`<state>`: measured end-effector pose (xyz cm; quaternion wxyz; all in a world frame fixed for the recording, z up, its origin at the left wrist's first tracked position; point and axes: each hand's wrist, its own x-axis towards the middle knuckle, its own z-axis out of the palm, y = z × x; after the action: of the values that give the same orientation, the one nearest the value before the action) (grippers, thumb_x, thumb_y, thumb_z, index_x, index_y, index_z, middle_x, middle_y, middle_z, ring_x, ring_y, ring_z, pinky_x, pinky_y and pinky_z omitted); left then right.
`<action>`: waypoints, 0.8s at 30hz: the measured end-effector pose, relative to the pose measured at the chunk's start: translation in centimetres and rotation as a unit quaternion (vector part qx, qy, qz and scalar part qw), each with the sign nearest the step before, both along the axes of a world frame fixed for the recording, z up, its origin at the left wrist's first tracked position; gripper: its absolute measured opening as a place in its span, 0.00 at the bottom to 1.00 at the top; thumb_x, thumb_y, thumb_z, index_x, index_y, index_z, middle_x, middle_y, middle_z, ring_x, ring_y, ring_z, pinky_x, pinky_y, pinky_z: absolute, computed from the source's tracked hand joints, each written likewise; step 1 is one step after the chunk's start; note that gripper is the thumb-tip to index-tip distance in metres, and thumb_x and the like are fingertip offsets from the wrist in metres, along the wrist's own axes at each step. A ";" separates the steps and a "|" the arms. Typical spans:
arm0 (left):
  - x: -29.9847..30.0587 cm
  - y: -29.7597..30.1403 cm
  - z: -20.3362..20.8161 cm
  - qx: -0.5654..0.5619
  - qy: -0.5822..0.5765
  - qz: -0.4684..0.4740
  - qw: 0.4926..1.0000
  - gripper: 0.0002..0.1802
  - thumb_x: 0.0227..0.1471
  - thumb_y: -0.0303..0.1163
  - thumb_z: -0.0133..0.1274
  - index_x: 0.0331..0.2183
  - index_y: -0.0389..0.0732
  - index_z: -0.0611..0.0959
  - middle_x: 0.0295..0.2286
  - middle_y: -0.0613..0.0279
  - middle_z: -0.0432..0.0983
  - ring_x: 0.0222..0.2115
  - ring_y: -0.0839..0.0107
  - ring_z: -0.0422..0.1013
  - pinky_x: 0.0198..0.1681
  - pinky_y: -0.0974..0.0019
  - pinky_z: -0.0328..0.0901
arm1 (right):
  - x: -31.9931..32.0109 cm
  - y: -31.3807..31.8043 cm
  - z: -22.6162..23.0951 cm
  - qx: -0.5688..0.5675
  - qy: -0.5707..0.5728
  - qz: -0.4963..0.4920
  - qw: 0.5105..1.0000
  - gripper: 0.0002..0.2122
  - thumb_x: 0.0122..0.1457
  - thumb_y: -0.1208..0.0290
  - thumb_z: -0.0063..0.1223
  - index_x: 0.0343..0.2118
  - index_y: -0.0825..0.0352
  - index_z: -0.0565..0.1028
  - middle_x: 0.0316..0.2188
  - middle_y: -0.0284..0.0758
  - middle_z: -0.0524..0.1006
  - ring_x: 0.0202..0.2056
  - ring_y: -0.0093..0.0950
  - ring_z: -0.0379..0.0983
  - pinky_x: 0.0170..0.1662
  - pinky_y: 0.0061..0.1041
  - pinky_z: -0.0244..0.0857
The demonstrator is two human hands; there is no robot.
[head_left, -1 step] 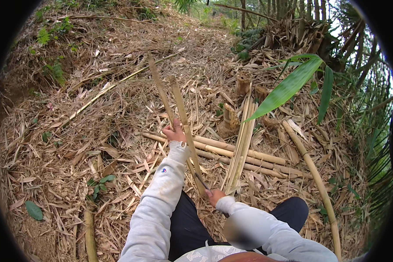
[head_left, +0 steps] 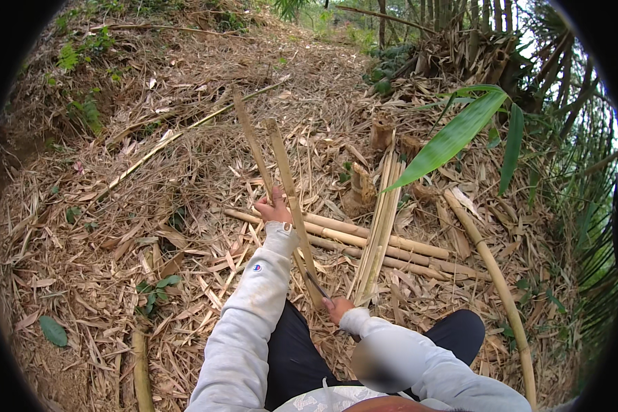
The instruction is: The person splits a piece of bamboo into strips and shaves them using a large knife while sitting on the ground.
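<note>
Two split bamboo strips spread apart in a narrow V, tilted up and away from me. My left hand point(head_left: 273, 207) is closed around the left bamboo strip point(head_left: 251, 141). The right bamboo strip point(head_left: 285, 168) passes just beside my left wrist, and the two come together low down, near my knees. There, my right hand point(head_left: 338, 310) grips a knife, its handle mostly hidden in my fingers. The thin dark knife blade point(head_left: 315, 283) lies against the strips near their lower end; how deep it sits between them I cannot tell.
Several bamboo poles point(head_left: 405, 243) lie crosswise ahead, with a bundle of split strips point(head_left: 380, 226) across them. A curved pole point(head_left: 494, 281) lies at right. Cut stumps point(head_left: 362, 189) stand beyond. A green leaf point(head_left: 453, 141) hangs at right. Dry leaf litter point(head_left: 117, 261) covers the slope.
</note>
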<state>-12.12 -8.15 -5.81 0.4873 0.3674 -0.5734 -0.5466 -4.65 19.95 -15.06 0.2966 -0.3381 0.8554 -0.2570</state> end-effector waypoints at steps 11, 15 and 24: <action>1.8 -0.2 -0.3 -0.010 -0.109 -0.010 0.994 0.40 0.54 0.66 0.40 0.33 0.30 0.72 0.24 0.43 0.73 0.28 0.47 0.71 0.36 0.52 0.64 | 0.1 2.7 -5.9 0.012 -0.412 -0.342 0.845 0.22 0.65 0.52 0.39 0.38 0.71 0.73 0.13 0.37 0.67 0.10 0.29 0.59 0.14 0.32 0.57; 3.0 2.2 3.6 -0.046 0.013 -0.035 0.998 0.31 0.57 0.59 0.44 0.27 0.36 0.70 0.14 0.61 0.67 0.15 0.70 0.64 0.20 0.64 0.59 | 0.4 3.2 -12.6 0.071 -0.252 -0.223 0.939 0.21 0.65 0.54 0.39 0.38 0.71 0.73 0.15 0.37 0.70 0.11 0.29 0.64 0.16 0.33 0.61; 9.3 9.1 14.5 -0.089 0.269 -0.145 0.948 0.23 0.60 0.52 0.45 0.32 0.38 0.68 0.12 0.75 0.55 0.11 0.85 0.49 0.13 0.78 0.46 | 2.0 4.3 -16.3 0.123 -0.092 -0.213 0.965 0.24 0.62 0.53 0.41 0.27 0.72 0.78 0.21 0.42 0.78 0.21 0.35 0.76 0.29 0.34 0.69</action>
<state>-2.78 0.94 8.74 0.5696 0.0748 -0.5143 -0.6367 -2.67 24.24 -31.38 0.3520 -0.0838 0.9017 -0.2367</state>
